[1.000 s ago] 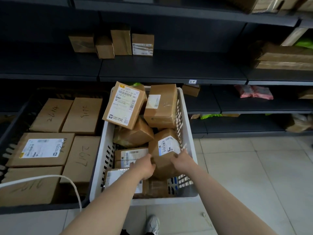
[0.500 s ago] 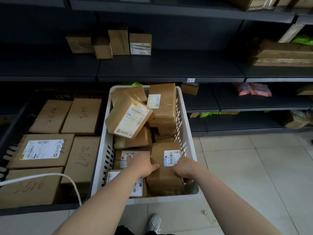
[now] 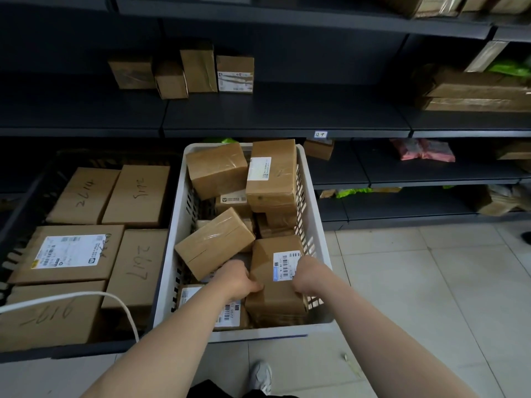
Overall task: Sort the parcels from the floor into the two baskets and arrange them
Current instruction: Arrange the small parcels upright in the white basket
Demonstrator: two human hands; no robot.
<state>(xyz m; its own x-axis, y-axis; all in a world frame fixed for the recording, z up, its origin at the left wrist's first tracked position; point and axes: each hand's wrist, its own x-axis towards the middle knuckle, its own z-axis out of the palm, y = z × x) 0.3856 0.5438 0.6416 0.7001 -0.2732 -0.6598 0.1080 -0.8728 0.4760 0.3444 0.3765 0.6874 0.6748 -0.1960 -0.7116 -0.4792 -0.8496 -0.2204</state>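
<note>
1. Parcel [image 3: 271, 294]: brown cardboard box, creased, with a white barcode label on its upper face. It sits in the near right corner of the white basket [image 3: 168, 262], on top of other boxes.
2. Left hand [image 3: 236, 280]: fingers curled, gripping the parcel's left edge.
3. Right hand [image 3: 309, 275]: curled, gripping its right edge, close to the basket's right wall.

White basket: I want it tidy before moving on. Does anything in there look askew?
Yes. In the white basket a taped parcel in the middle lies tilted, propped on others, and the far-left parcel slants too. In the black basket the boxes lie flat. The left hand and right hand grip a labelled parcel.
</note>
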